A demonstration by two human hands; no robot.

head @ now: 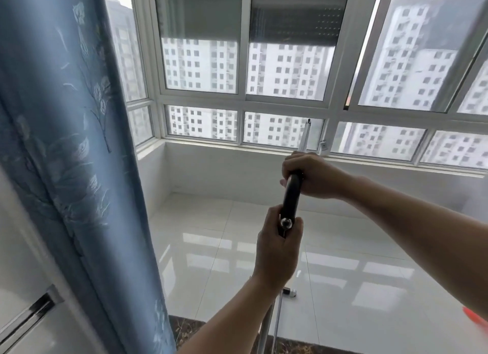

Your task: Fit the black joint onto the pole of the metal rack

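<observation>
Blue curtain [79, 142] is hanging at left. My left hand [280, 245] is closing around the lower end of the black joint [291, 195]; my right hand [314, 175] is gripping its upper end, where the pole [305, 136] is emerging.

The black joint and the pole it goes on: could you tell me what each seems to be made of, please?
Black joint: probably plastic or coated metal; smooth black surface with a soft sheen. A shiny chrome-like knob sits at its near end. Pole: looks like bare metal, silvery and reflective.
</observation>
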